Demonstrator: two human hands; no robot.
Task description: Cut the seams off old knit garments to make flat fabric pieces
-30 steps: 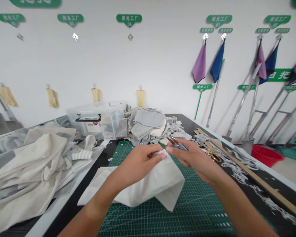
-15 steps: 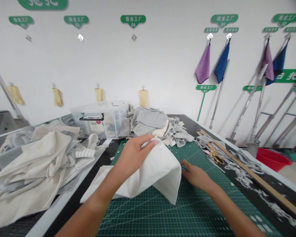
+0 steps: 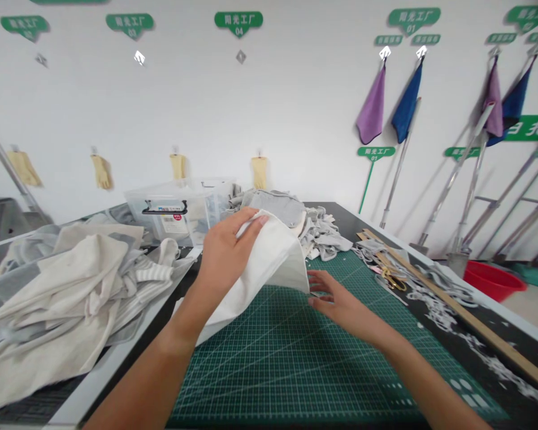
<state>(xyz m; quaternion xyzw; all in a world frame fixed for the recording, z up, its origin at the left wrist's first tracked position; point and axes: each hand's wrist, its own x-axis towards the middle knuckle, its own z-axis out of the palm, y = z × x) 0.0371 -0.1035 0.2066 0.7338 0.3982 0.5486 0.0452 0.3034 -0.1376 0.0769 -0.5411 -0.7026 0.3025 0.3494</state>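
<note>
A white cloth [image 3: 269,251] hangs raised above the green cutting mat [image 3: 296,370], its far edge pinched between the thumb and fingers of my left hand [image 3: 228,248]. The cloth slopes down toward my left forearm, which covers part of it. At the cloth's right corner is my right hand [image 3: 334,292], with its fingers apart and their tips close to the edge. A small pale patch shows between the right thumb and fingers; I cannot make out what it is.
Crumpled beige and grey cloths [image 3: 67,286] are heaped at left. Behind the mat stand a clear plastic box [image 3: 161,206] and a pile of grey cloth [image 3: 273,203]. At right lie gold-handled scissors [image 3: 392,279], a long wooden strip [image 3: 466,313] and white scraps [image 3: 439,313].
My left hand has moved up and left, drawing the white cloth with it. My right hand has shifted left and slightly up, its fingers spreading. The camera view has tilted down slightly.
</note>
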